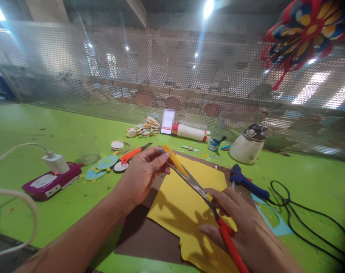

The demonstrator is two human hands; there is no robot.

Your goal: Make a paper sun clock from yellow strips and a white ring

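Note:
My left hand (142, 172) pinches a narrow yellow strip (176, 161) between thumb and fingers above the work surface. The red-handled scissors (231, 242) are in my right hand (243, 223), their metal blades pointing up and left, against or just under the strip. A small yellow scrap (209, 196) sits by my right fingertips on the blades; whether the fingers grip it I cannot tell. Beneath both hands lies a yellow sheet (172, 203) with an uneven edge, partly in shadow, over a brown sheet (144, 235).
On the green table (58, 132) a purple power strip (54, 184) with a white charger stands left. Near it are light-blue cutouts (105, 163) and an orange-handled knife (131, 154). A phone (167, 123) stands behind; a blue glue gun (247, 184) with looping cord lies right.

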